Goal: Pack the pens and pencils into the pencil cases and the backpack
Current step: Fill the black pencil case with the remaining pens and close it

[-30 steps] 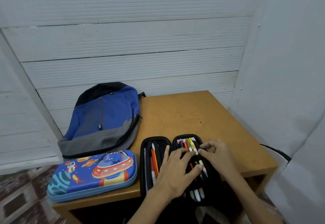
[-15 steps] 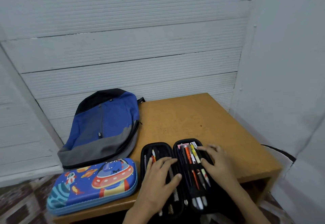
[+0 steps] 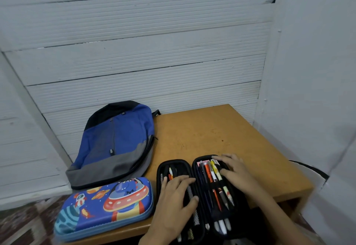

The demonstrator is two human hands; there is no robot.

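Observation:
A black pencil case point(image 3: 194, 165) lies open like a book at the table's front edge. Several pens and pencils point(image 3: 215, 185) sit under an elastic band in its right half; a few more lie in the left half. My left hand point(image 3: 174, 204) rests flat on the left half, fingers spread over the pens there. My right hand point(image 3: 238, 171) lies on the right half's outer edge, fingertips at the pens' top ends. A closed blue pencil case point(image 3: 104, 206) with a space cartoon lies to the left. A blue, grey and black backpack point(image 3: 117, 144) lies flat behind it.
The wooden table point(image 3: 212, 133) stands in a corner against a white ribbed wall point(image 3: 146, 62), with a white wall close on the right. Patterned floor point(image 3: 21, 227) shows at the lower left. The blue case overhangs the table's front left corner.
My left hand slid from the middle of the black case onto its left half. My right hand shifted to the right half's outer edge. The pens under the band are now uncovered.

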